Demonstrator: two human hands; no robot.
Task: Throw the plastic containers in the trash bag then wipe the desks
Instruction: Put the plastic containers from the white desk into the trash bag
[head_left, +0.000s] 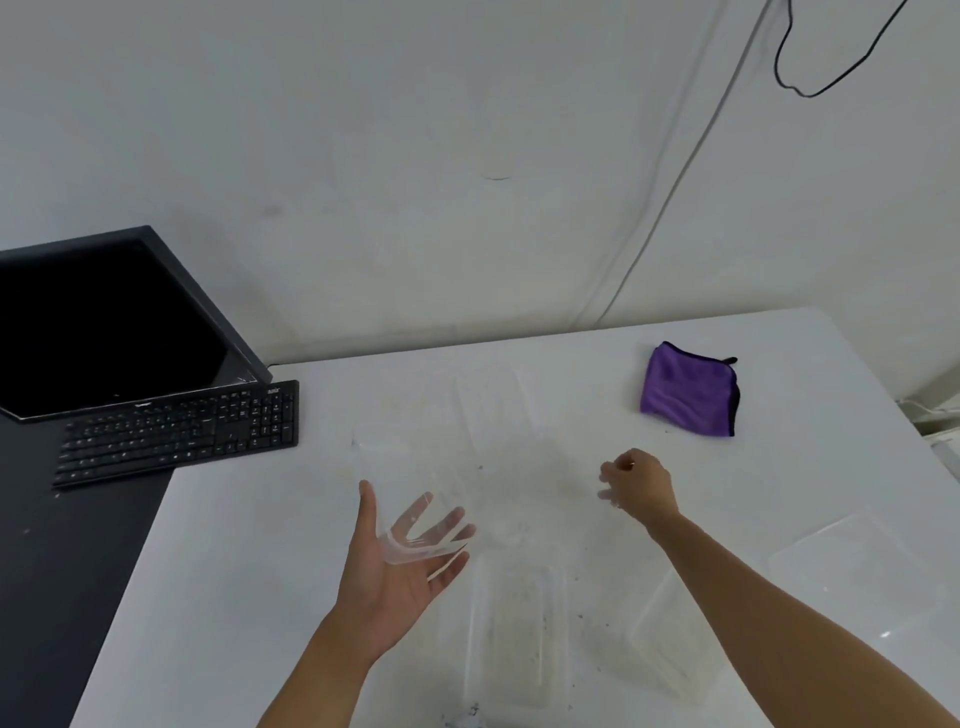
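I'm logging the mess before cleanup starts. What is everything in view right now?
plastic containers: about five, clear, hard to count; on the white desk, one against the left hand
cloth: one, purple, far right of the white desk
white desk: one, white, centre
dark desk: one, black, left
keyboard: one, black, left
monitor: one, black, behind the keyboard
cable: one, black, wall, upper right
left hand: fingers spread behind a container
right hand: fingers curled above the white desk; grip unclear

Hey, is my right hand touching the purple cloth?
Apart. The head view shows bare desk between the right hand and the cloth.
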